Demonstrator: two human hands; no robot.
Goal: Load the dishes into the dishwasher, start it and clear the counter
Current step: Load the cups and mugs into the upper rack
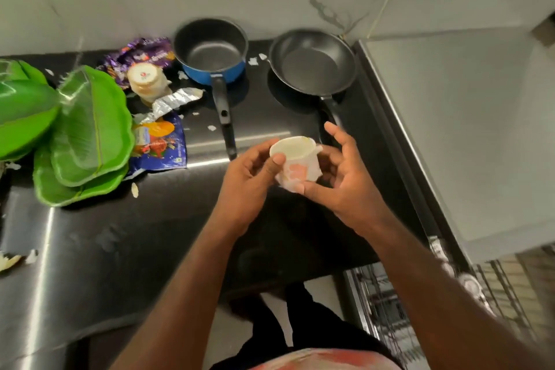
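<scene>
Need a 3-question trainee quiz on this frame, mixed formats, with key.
1. True or false: the left hand and the right hand both hold the paper cup above the counter.
2. Multiple choice: what shows inside the blue saucepan? A) water B) nothing C) a spoon
3. Fill in: the green plates are stacked to the ___ of the frying pan.

Key: 1 true; 2 B; 3 left.
</scene>
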